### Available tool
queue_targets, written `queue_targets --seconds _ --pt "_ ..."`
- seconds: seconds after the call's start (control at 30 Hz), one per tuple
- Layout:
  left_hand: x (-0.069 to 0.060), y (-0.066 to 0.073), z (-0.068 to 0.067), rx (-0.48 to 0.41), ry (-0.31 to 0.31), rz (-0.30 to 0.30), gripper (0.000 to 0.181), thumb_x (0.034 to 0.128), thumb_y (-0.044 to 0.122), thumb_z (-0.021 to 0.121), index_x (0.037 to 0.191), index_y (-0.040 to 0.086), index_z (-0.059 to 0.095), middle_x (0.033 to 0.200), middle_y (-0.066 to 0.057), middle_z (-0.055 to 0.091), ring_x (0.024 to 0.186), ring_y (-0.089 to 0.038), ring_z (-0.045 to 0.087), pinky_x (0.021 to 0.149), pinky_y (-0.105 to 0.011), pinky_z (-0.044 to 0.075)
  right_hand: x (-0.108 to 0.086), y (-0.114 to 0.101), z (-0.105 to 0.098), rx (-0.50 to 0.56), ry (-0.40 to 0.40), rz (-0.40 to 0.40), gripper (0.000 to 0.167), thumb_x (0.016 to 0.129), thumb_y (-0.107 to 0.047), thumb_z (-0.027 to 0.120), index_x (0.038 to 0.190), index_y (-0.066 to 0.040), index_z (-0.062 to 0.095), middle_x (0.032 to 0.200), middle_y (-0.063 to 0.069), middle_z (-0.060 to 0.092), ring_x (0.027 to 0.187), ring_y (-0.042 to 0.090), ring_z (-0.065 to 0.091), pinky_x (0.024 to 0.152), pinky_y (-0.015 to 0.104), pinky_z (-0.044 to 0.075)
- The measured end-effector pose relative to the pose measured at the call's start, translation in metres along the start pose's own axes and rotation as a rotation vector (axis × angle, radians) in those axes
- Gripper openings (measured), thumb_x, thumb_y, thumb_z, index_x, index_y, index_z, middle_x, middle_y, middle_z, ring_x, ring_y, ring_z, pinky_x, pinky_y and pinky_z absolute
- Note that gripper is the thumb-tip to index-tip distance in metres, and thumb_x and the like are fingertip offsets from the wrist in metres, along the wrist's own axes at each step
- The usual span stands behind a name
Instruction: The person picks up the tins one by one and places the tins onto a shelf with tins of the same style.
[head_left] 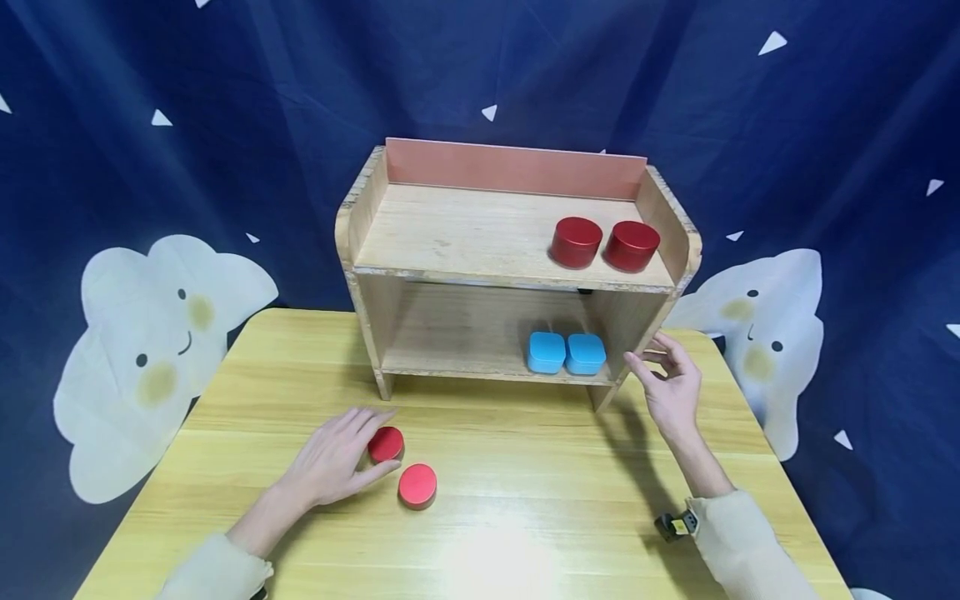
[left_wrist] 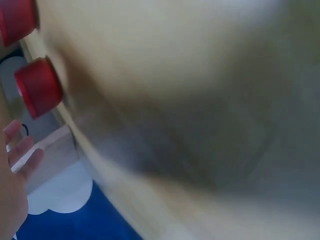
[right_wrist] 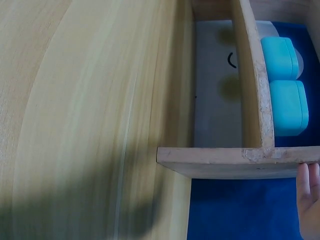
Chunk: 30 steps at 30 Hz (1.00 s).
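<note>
In the head view my left hand (head_left: 333, 460) reaches over the table beside two red round tins, its fingers spread around the rear tin (head_left: 386, 444); whether they touch it I cannot tell. The front tin (head_left: 417, 486) lies just right of the thumb. Both tins (left_wrist: 39, 87) appear at the left in the left wrist view, with the fingers below them. My right hand (head_left: 672, 387) is at the right side panel of a wooden shelf (head_left: 480, 333), fingers loosely bent. The right wrist view has its fingertips (right_wrist: 308, 172) against or close to that panel.
Two darker red tins (head_left: 576, 242) stand on the shelf's top board at the right. Two blue boxes (head_left: 546, 352) sit side by side on the lower board, also at the right. Behind the table (head_left: 540, 467) hangs a dark blue curtain (head_left: 300, 100) with cloud shapes.
</note>
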<state>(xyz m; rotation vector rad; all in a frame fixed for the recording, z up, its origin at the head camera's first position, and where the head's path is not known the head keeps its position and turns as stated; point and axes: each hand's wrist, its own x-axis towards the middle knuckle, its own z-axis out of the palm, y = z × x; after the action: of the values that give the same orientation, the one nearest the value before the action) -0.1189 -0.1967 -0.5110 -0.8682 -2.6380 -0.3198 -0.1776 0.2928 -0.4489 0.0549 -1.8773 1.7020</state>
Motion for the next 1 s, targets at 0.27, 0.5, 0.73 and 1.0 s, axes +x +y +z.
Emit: queue_targets --seconds 0.27,0.5,0.73,1.0 --pt "-0.013 0.003 0.009 -0.016 -0.010 -0.076 0.066 0.0899 0.051 0.078 0.141 0.011 0.064 0.129 -0.005 0.071 0.116 -0.025 0.070 0.092 -0.045 0.062 0.000 -0.001 0.000 0.017 0.011 0.002 0.045 0.083 0.020 0.074 0.127 0.008 0.068 0.100 -0.016 0.075 0.083 -0.004 0.072 0.064 0.009 0.056" --pt "-0.018 0.005 0.017 -0.010 -0.059 -0.127 0.071 0.0919 0.053 0.075 0.145 0.008 0.060 0.132 -0.009 0.070 0.119 -0.027 0.068 0.095 -0.047 0.061 0.000 0.000 0.000 -0.001 0.005 0.000 0.045 0.084 0.019 0.075 0.128 0.009 0.068 0.100 -0.016 0.074 0.083 -0.004 0.072 0.063 0.009 0.056" --pt "-0.019 0.004 0.022 0.004 -0.063 -0.129 0.070 0.0919 0.053 0.075 0.144 0.008 0.060 0.127 -0.010 0.070 0.116 -0.027 0.068 0.093 -0.046 0.062 0.000 0.001 -0.001 -0.017 0.001 -0.003 0.046 0.084 0.018 0.075 0.128 0.010 0.067 0.101 -0.017 0.074 0.084 -0.004 0.072 0.063 0.009 0.056" --pt "-0.019 0.003 0.027 0.013 -0.044 -0.112 0.067 0.0914 0.051 0.077 0.142 0.009 0.062 0.123 -0.007 0.070 0.112 -0.025 0.069 0.089 -0.044 0.062 0.000 0.000 -0.001 -0.025 -0.003 -0.002 0.046 0.085 0.017 0.075 0.129 0.009 0.067 0.101 -0.017 0.074 0.084 -0.004 0.072 0.063 0.010 0.055"
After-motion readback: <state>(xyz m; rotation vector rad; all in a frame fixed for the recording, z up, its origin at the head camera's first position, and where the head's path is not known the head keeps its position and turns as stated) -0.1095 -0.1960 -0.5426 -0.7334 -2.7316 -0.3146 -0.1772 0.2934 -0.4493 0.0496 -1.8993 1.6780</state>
